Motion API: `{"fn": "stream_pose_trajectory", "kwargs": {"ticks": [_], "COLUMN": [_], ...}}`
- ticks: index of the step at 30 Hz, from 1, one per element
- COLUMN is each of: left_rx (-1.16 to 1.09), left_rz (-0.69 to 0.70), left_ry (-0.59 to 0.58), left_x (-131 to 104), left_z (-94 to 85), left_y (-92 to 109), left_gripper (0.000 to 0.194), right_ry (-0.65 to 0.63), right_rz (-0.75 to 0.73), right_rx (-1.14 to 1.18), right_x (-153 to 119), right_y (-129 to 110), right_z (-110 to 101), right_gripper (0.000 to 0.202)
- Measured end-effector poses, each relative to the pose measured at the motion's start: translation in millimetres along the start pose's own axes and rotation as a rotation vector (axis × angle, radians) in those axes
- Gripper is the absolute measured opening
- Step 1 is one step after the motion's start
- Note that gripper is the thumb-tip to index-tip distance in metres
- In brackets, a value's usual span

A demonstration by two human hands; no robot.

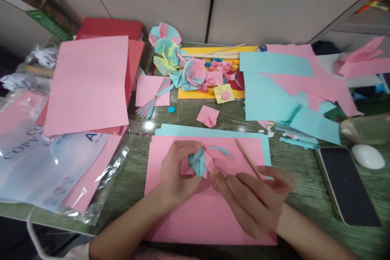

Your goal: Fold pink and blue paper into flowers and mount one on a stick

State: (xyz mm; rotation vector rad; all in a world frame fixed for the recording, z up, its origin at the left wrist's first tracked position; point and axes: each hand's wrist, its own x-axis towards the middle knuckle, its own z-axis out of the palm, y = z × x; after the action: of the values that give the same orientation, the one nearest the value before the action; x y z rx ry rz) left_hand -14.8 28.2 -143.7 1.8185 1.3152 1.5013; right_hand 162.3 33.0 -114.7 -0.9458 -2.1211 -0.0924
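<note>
My left hand (179, 170) is closed around an origami flower (207, 160) folded from light blue and pink paper, its thumb below and fingers above. In my right hand (254, 199) is a thin wooden stick (246, 155), its tip pointing up and away to the left. Fingertips of the same hand touch the flower's lower right edge; another finger is smeared by motion. Both hands are above a stack of pink sheets (183, 219) with light blue sheets (266, 146) beneath. Just beyond lies a small folded pink paper piece (208, 116).
Finished paper flowers (164, 36) and small pink paper balls (224, 66) lie at the back. Blue paper sheets (265, 97), a phone (347, 187) and a white mouse (368, 157) are on the right. A plastic paper package (45, 162) and a pink sheet (88, 85) occupy the left.
</note>
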Motion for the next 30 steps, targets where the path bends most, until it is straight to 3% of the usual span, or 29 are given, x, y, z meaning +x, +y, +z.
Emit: {"fn": "stream_pose_trajectory", "kwargs": {"ticks": [1, 3, 15, 19, 24, 30], "left_rx": [0.008, 0.027, 0.043, 0.031, -0.232, -0.389], "left_rz": [-0.002, -0.001, 0.009, -0.072, -0.312, -0.618], "left_ry": [-0.002, -0.005, -0.023, 0.012, 0.096, 0.001], "left_x": [0, 0, 2, 0, -5, 2], "left_z": [0.1, 0.5, 0.8, 7.2, 19.5, 16.0], "left_y": [0, 0, 2, 3, 12, 18], "left_gripper": [0.055, 0.055, 0.050, 0.055, 0.066, 0.050], "right_ry": [0.041, 0.040, 0.058, 0.100, 0.031, 0.026], "right_rz": [-0.200, -0.345, -0.323, -0.195, 0.021, 0.282], "right_rx": [-0.107, -0.179, -0.094, -0.101, -0.090, 0.121], "right_x": [4, 10, 11, 10, 14, 17], "right_y": [1, 1, 1, -2, 0, 8], "right_z": [-1, -3, 1, 1, 2, 7], "right_gripper": [0.008, 0.010, 0.016, 0.012, 0.012, 0.014]}}
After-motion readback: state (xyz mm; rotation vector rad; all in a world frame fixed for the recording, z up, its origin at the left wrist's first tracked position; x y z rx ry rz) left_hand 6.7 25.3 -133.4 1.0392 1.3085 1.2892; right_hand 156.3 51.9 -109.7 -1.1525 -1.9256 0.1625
